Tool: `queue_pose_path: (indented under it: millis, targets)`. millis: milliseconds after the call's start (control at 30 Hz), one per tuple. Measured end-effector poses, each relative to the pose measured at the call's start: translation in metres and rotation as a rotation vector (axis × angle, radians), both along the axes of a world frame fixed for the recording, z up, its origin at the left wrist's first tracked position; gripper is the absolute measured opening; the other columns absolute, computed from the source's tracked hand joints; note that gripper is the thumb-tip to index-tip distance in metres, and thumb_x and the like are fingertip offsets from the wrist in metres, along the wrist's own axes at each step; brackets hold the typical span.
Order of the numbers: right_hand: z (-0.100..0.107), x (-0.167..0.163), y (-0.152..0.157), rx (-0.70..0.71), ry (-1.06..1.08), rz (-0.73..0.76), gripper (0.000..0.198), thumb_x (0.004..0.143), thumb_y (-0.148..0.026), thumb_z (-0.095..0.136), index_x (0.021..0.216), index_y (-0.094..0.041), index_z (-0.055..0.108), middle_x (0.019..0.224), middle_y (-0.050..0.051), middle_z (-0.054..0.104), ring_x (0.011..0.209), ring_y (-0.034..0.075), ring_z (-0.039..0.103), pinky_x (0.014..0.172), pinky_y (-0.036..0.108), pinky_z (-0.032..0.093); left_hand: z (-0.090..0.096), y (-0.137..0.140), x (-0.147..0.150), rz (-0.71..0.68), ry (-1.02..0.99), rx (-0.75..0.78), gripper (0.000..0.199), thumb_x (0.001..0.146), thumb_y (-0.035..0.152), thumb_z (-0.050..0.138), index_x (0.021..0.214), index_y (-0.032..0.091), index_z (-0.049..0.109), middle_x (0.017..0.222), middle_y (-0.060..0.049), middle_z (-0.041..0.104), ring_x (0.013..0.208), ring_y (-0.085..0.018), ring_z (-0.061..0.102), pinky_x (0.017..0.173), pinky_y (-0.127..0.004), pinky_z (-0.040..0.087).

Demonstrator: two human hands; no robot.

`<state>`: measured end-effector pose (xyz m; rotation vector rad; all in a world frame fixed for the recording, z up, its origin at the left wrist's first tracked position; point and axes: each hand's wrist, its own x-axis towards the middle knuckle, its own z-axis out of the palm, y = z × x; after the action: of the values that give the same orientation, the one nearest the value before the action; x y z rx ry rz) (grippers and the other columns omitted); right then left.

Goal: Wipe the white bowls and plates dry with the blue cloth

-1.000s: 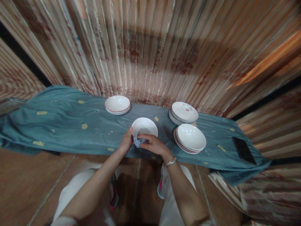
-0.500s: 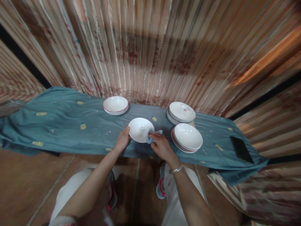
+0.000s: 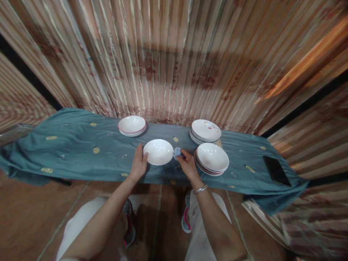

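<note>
A shallow white bowl (image 3: 158, 151) sits on the cloth-covered table before me. At its left side, my left hand (image 3: 139, 164) has the thumb over the rim and the fingers along the outside. My right hand (image 3: 187, 163) pinches a crumpled light-blue cloth (image 3: 177, 152) at the bowl's right rim. Just right of that hand stands a stack of white bowls (image 3: 212, 157), some with reddish sides. Behind it is a stack of white plates (image 3: 206, 130), the top one with a floral print. A smaller stack of red-rimmed bowls (image 3: 132, 125) stands at the back left.
The narrow table is covered with a teal cloth (image 3: 78, 152) patterned with yellow pineapples. A dark phone (image 3: 276, 170) lies near its right end. Pleated curtains (image 3: 163, 65) hang right behind the table, and dark poles (image 3: 307, 105) slant at both sides.
My right hand has drawn the cloth from inside the bowl out to its right rim. The fingers of my left hand have straightened along the bowl's left side. The view has shifted slightly.
</note>
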<state>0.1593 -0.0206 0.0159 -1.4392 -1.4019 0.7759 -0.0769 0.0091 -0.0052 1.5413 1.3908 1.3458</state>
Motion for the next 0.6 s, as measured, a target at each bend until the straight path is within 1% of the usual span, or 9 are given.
queue_pose_path:
  millis: [33, 100, 133, 200, 267, 333, 400, 500, 600]
  targets:
    - [-0.001, 0.0, 0.001, -0.001, 0.008, -0.004, 0.033, 0.08, -0.03, 0.056, 0.109, -0.021, 0.069, 0.105, 0.006, 0.075, 0.098, 0.024, 0.068, 0.095, 0.039, 0.052, 0.003, -0.004, 0.003, 0.003, 0.145, 0.099, 0.064, 0.088, 0.052, 0.056, 0.141, 0.017, 0.052, 0.157, -0.018, 0.041, 0.15, -0.033, 0.027, 0.122, -0.054, 0.02]
    - [-0.004, 0.0, 0.003, -0.009, 0.003, -0.021, 0.033, 0.08, -0.03, 0.055, 0.109, -0.021, 0.068, 0.107, 0.007, 0.075, 0.1, 0.024, 0.068, 0.095, 0.04, 0.052, 0.011, -0.014, 0.01, -0.096, 0.371, 0.222, 0.053, 0.093, 0.045, 0.05, 0.138, 0.019, 0.056, 0.155, -0.018, 0.044, 0.15, -0.033, 0.028, 0.121, -0.059, 0.015]
    - [-0.006, 0.0, 0.004, -0.01, -0.003, -0.029, 0.033, 0.08, -0.03, 0.055, 0.108, -0.021, 0.068, 0.107, 0.007, 0.074, 0.101, 0.025, 0.068, 0.095, 0.04, 0.052, 0.014, -0.02, 0.014, -0.16, 0.458, 0.241, 0.046, 0.094, 0.041, 0.049, 0.134, 0.021, 0.059, 0.152, -0.017, 0.048, 0.148, -0.034, 0.032, 0.121, -0.062, 0.011]
    - [-0.01, -0.001, 0.006, 0.0, -0.005, -0.043, 0.032, 0.079, -0.03, 0.054, 0.106, -0.021, 0.068, 0.103, 0.007, 0.075, 0.098, 0.024, 0.068, 0.092, 0.039, 0.052, 0.02, -0.028, 0.021, -0.27, 0.571, 0.255, 0.038, 0.091, 0.038, 0.056, 0.124, 0.022, 0.066, 0.143, -0.017, 0.058, 0.143, -0.035, 0.04, 0.12, -0.066, 0.006]
    - [-0.014, -0.003, 0.007, 0.015, 0.02, -0.05, 0.03, 0.078, -0.03, 0.054, 0.103, -0.022, 0.069, 0.095, 0.005, 0.075, 0.092, 0.023, 0.067, 0.088, 0.037, 0.053, 0.023, -0.034, 0.026, -0.322, 0.65, 0.244, 0.034, 0.085, 0.036, 0.065, 0.116, 0.022, 0.07, 0.136, -0.018, 0.063, 0.137, -0.038, 0.047, 0.119, -0.069, 0.003]
    - [-0.017, -0.006, 0.007, 0.013, 0.069, -0.06, 0.029, 0.076, -0.031, 0.055, 0.098, -0.022, 0.07, 0.087, 0.002, 0.074, 0.085, 0.021, 0.066, 0.083, 0.034, 0.053, 0.024, -0.036, 0.028, -0.329, 0.711, 0.233, 0.03, 0.084, 0.031, 0.068, 0.111, 0.021, 0.072, 0.13, -0.017, 0.067, 0.13, -0.037, 0.053, 0.118, -0.07, 0.002]
    - [-0.02, -0.011, 0.007, -0.002, 0.123, -0.07, 0.028, 0.073, -0.031, 0.056, 0.095, -0.022, 0.072, 0.082, 0.0, 0.072, 0.08, 0.02, 0.064, 0.08, 0.033, 0.052, 0.024, -0.036, 0.028, -0.323, 0.753, 0.23, 0.024, 0.087, 0.024, 0.062, 0.108, 0.021, 0.073, 0.124, -0.014, 0.07, 0.122, -0.033, 0.059, 0.118, -0.07, 0.002]
    - [-0.021, -0.016, 0.006, -0.018, 0.198, -0.067, 0.027, 0.072, -0.034, 0.058, 0.091, -0.021, 0.073, 0.077, -0.001, 0.071, 0.076, 0.019, 0.062, 0.076, 0.031, 0.05, 0.025, -0.035, 0.028, -0.332, 0.772, 0.217, 0.024, 0.092, 0.019, 0.053, 0.103, 0.022, 0.074, 0.113, -0.009, 0.075, 0.11, -0.027, 0.065, 0.12, -0.068, 0.002]
    - [-0.021, -0.021, 0.005, -0.021, 0.301, -0.047, 0.029, 0.071, -0.039, 0.062, 0.09, -0.021, 0.074, 0.076, -0.001, 0.071, 0.077, 0.02, 0.061, 0.076, 0.032, 0.05, 0.027, -0.035, 0.031, -0.347, 0.768, 0.185, 0.025, 0.092, 0.019, 0.051, 0.097, 0.021, 0.075, 0.104, -0.008, 0.077, 0.102, -0.025, 0.067, 0.121, -0.064, 0.006]
